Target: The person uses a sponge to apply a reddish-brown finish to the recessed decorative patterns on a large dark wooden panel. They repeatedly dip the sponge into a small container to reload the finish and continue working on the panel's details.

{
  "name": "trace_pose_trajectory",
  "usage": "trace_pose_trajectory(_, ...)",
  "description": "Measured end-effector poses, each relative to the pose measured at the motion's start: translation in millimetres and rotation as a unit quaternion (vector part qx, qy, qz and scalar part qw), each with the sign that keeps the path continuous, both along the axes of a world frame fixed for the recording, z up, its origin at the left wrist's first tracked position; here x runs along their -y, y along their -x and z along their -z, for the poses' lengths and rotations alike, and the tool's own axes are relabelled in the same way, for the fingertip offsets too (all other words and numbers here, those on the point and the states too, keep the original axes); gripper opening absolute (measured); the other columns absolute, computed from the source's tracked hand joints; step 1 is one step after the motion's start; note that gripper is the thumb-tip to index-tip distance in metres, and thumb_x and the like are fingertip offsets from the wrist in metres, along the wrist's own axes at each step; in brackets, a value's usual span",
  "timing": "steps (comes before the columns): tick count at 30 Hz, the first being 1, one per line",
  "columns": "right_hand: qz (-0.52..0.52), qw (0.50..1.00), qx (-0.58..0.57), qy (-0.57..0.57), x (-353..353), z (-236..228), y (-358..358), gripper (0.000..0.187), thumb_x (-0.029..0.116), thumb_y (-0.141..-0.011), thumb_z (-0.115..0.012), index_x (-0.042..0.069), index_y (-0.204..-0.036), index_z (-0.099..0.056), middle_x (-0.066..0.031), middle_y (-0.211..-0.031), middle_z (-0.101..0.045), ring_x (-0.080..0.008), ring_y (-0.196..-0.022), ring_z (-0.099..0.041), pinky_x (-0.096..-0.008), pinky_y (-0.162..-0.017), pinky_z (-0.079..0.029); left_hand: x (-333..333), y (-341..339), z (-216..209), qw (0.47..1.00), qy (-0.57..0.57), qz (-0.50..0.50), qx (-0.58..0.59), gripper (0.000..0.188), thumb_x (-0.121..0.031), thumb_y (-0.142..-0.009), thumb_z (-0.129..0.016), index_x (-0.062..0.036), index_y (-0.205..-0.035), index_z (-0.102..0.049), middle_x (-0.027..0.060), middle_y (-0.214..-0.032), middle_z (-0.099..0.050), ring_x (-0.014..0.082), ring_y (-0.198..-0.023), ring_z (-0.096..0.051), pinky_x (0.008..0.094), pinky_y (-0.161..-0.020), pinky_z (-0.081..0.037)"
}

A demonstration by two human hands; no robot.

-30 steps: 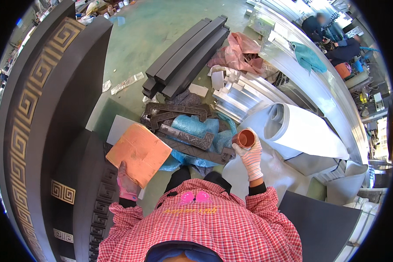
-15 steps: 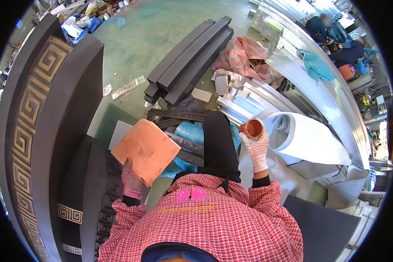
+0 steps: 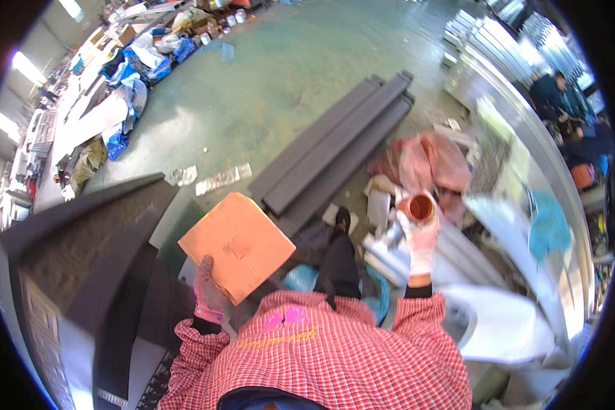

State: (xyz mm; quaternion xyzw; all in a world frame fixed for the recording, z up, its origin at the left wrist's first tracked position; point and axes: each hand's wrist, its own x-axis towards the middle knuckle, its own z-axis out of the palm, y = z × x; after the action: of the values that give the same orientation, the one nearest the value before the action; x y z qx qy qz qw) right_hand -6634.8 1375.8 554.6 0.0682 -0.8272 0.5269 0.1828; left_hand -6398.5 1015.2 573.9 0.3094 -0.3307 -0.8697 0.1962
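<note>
My left hand, in a pink and dark glove, grips the lower left edge of a flat orange-stained cardboard piece. It is held up in front of my left side, with the thumb over its face. In my right hand, which wears a pale striped glove, is a small reddish-brown cup. The cup's open mouth faces up, and its inside looks coated in the same colour. My fingers wrap round the cup's side. Below, my dark trouser leg reaches forward between the two hands.
Long dark grey beams lie stacked ahead on the green floor. A dark moulded panel stands at my left. Pink sheeting, silvery profiles and a white rolled sheet lie to the right. Two people crouch at the far right.
My view has shifted forward and left, and my leg has stepped ahead. The cardboard and the cup move along with me, still held. The dark panel now sits lower in view.
</note>
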Motion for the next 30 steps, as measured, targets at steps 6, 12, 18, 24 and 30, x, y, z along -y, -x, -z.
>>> trace_pose_trajectory(6, -0.056, 0.988, 0.079, 0.120, 7.9, 14.9, 184.9, 0.070, 0.002, -0.063, -0.078, 0.001, -0.125, -0.046, -0.0095, -0.121, -0.054, -0.0202, -0.112, -0.052, -0.0318, -0.098, -0.041, -4.6, 219.4, -20.8, 0.999, -0.029, 0.037, -0.010, 0.055, -0.028, -0.088, -0.055, 0.0011, -0.132, -0.037, 0.0154, -0.129, -0.049, 0.0318, -0.115, -0.051, 0.0475, -0.099, -0.040)
trace_pose_trajectory(12, -0.053, 0.990, 0.122, 0.049, 2.3, 3.5, 298.9, 0.071, 0.007, -0.061, -0.082, 0.001, -0.123, -0.048, -0.0101, -0.118, -0.056, -0.0201, -0.107, -0.054, -0.0318, -0.096, -0.042, -19.0, 332.8, -44.7, 0.999, -0.041, -0.009, 0.017, 0.057, -0.027, -0.086, -0.058, 0.0012, -0.131, -0.037, 0.0175, -0.129, -0.049, 0.0339, -0.115, -0.051, 0.0502, -0.099, -0.039)
trace_pose_trajectory(18, -0.104, 0.987, 0.114, 0.046, 21.6, -28.3, 360.4, 0.066, 0.006, -0.063, -0.081, 0.000, -0.121, -0.049, -0.0101, -0.117, -0.057, -0.0194, -0.106, -0.054, -0.0314, -0.095, -0.042, 11.9, 352.3, -64.8, 0.990, -0.004, -0.139, 0.014, 0.049, -0.025, -0.088, -0.055, 0.0011, -0.128, -0.042, 0.0165, -0.124, -0.054, 0.0325, -0.112, -0.054, 0.0483, -0.098, -0.041)
trace_pose_trajectory(24, -0.128, 0.985, 0.115, 0.011, 40.6, -49.4, 382.0, 0.067, 0.005, -0.063, -0.081, 0.000, -0.122, -0.048, -0.0110, -0.118, -0.056, -0.0206, -0.108, -0.054, -0.0311, -0.096, -0.041, 55.0, 340.2, -66.2, 0.975, 0.030, -0.217, 0.047, 0.040, -0.023, -0.089, -0.054, -0.0002, -0.121, -0.048, 0.0139, -0.118, -0.058, 0.0289, -0.104, -0.059, 0.0433, -0.094, -0.046)
trace_pose_trajectory(30, -0.119, 0.988, 0.099, -0.006, 82.8, -64.8, 385.9, 0.065, 0.005, -0.063, -0.079, -0.001, -0.120, -0.049, -0.0127, -0.118, -0.057, -0.0225, -0.108, -0.054, -0.0318, -0.096, -0.041, 109.2, 369.4, -35.7, 0.979, 0.007, -0.201, 0.031, 0.037, -0.023, -0.088, -0.053, -0.0008, -0.118, -0.051, 0.0130, -0.117, -0.059, 0.0287, -0.106, -0.058, 0.0457, -0.094, -0.045)
